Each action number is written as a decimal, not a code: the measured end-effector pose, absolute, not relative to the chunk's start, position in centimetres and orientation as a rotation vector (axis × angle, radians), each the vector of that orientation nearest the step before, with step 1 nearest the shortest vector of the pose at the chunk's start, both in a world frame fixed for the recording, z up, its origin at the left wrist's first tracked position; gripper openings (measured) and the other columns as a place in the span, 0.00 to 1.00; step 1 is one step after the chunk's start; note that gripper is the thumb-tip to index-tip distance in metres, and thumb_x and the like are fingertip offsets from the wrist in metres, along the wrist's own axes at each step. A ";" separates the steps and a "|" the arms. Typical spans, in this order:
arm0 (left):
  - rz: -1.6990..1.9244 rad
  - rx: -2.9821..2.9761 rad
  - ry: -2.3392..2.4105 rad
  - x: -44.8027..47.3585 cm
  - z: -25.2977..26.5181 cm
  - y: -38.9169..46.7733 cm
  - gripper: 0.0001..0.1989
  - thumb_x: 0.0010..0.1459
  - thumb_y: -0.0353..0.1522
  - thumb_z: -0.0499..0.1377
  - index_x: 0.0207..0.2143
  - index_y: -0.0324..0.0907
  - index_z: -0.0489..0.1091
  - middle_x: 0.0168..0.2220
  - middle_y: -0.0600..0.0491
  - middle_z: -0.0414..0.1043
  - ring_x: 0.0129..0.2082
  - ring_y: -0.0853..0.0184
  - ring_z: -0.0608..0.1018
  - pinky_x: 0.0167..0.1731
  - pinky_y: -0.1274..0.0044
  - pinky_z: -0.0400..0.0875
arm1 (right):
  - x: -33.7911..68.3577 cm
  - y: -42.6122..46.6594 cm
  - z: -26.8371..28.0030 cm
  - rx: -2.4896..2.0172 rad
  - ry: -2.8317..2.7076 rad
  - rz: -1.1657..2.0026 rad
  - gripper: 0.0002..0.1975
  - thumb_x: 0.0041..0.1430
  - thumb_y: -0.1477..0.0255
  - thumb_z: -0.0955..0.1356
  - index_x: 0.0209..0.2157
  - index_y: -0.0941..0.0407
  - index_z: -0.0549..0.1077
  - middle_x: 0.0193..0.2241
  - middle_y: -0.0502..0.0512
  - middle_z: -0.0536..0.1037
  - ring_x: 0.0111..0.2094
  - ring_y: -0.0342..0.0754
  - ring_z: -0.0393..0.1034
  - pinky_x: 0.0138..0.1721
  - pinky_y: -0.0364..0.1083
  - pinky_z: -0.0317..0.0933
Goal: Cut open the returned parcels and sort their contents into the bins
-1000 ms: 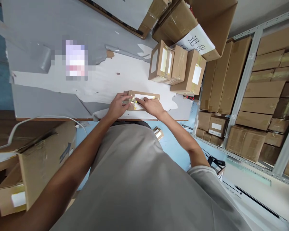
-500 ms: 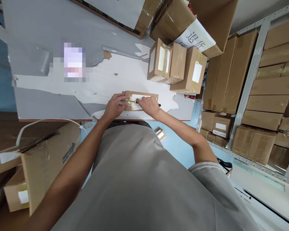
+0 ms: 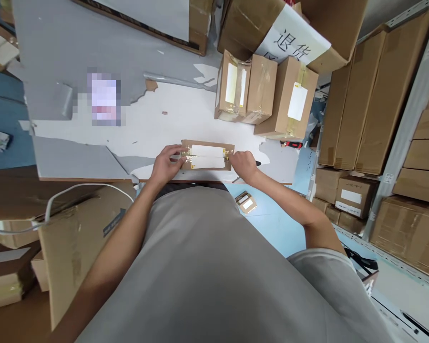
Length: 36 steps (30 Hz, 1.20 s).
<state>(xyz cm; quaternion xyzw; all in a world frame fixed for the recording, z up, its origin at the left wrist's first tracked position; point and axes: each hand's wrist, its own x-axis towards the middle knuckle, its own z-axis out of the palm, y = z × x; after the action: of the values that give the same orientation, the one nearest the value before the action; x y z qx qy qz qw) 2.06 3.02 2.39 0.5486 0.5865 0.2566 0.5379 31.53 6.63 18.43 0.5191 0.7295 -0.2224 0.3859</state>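
Observation:
In front of my body a small cardboard box (image 3: 208, 162) lies flat on the table, with a white label and clear tape on top. A thin line runs lengthwise across the label. My left hand (image 3: 165, 164) holds the box's left end, its fingers on the far edge and its thumb on the near side. At the right end, my right hand (image 3: 244, 166) is closed around a box cutter (image 3: 258, 163). Only its black rear end and a little yellow at the front show; the blade is hidden.
Several taped boxes (image 3: 262, 90) stand at the table's back right, before a large open carton (image 3: 250, 28) with a written paper sheet. A red and black tool (image 3: 291, 144) lies near the right edge. Metal shelving (image 3: 389, 176) with boxes rises on the right. A blurred patch (image 3: 104, 99) lies left.
My right hand has slid the box cutter rightward along the label to the box's right end. The left hand stays at the left end. The view has shifted slightly.

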 end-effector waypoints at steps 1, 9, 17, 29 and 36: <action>0.610 1.298 1.418 2.3 2.5 2.9 0.24 0.69 0.47 0.68 0.60 0.45 0.85 0.68 0.42 0.77 0.58 0.51 0.85 0.58 0.61 0.87 | 32.1 6.5 18.4 1.321 1.844 -0.574 0.25 0.76 0.88 0.60 0.61 0.62 0.83 0.54 0.75 0.89 0.55 0.63 0.86 0.48 0.53 0.67; 0.657 1.286 1.547 3.8 3.4 1.8 0.30 0.68 0.56 0.67 0.59 0.45 0.84 0.67 0.41 0.79 0.51 0.54 0.86 0.52 0.63 0.87 | 37.0 6.3 17.0 1.220 1.934 -0.611 0.27 0.76 0.87 0.61 0.67 0.57 0.80 0.53 0.69 0.90 0.53 0.59 0.86 0.45 0.52 0.63; 0.657 1.247 1.608 4.8 3.2 1.5 0.29 0.64 0.56 0.68 0.56 0.46 0.84 0.66 0.41 0.82 0.52 0.53 0.87 0.52 0.64 0.86 | 40.4 5.2 16.1 1.214 1.983 -0.648 0.26 0.80 0.83 0.63 0.71 0.54 0.76 0.54 0.66 0.89 0.53 0.57 0.86 0.43 0.49 0.59; 0.662 1.252 1.564 4.7 2.7 2.1 0.26 0.62 0.50 0.68 0.56 0.45 0.85 0.66 0.41 0.83 0.52 0.54 0.87 0.50 0.67 0.86 | 42.0 4.8 14.6 1.334 2.031 -0.682 0.21 0.88 0.70 0.60 0.69 0.52 0.79 0.55 0.67 0.90 0.54 0.59 0.86 0.47 0.49 0.63; 0.664 1.179 1.576 1.5 1.4 2.9 0.26 0.60 0.47 0.68 0.56 0.44 0.84 0.61 0.42 0.86 0.50 0.55 0.87 0.44 0.70 0.85 | 40.4 -0.3 8.7 1.983 2.153 -1.500 0.22 0.88 0.58 0.61 0.63 0.55 0.80 0.56 0.61 0.89 0.53 0.54 0.83 0.53 0.47 0.72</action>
<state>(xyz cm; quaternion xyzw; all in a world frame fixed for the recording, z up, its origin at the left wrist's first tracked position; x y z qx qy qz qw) 1.50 2.90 1.38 0.4892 0.6539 0.2755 0.5072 40.36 -0.29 8.71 0.6013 0.6527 -0.4549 -0.0737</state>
